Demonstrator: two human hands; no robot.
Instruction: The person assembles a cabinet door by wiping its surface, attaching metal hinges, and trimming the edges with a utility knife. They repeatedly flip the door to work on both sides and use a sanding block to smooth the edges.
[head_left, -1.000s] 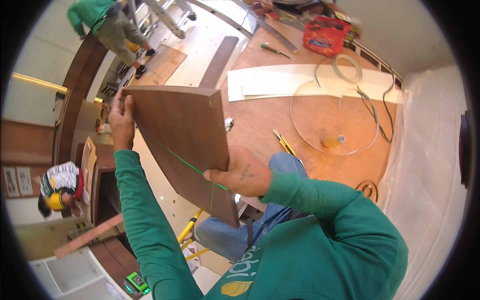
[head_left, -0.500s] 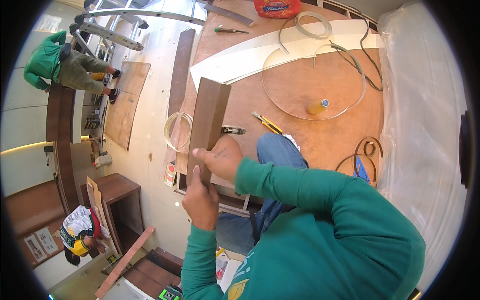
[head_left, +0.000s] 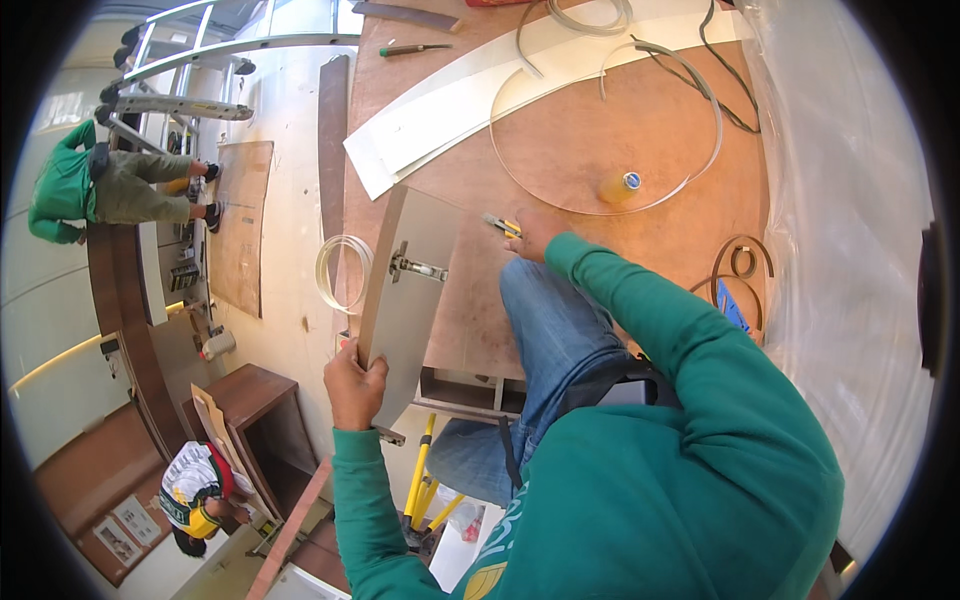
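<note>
My left hand (head_left: 352,385) grips the near edge of a rectangular cabinet door panel (head_left: 405,300), pale grey on the side facing me, with a metal hinge (head_left: 415,266) fixed on it. The panel stands tilted against the edge of the plywood worktable (head_left: 600,140). My right hand (head_left: 530,235) reaches over my knee onto the table and closes on a yellow-handled tool (head_left: 500,224) lying just right of the panel's top.
On the table lie long white strips (head_left: 450,110), loops of edge banding (head_left: 600,190), a small glue bottle (head_left: 620,185) and a screwdriver (head_left: 415,48). A ladder (head_left: 190,75) and a person in green (head_left: 90,190) are at left. Another person with a helmet (head_left: 195,485) is lower left beside a wooden cabinet (head_left: 250,415).
The panel has been turned from its dark wood face to its pale hinged face. My right hand has let go of it and moved onto the table to the yellow-handled tool.
</note>
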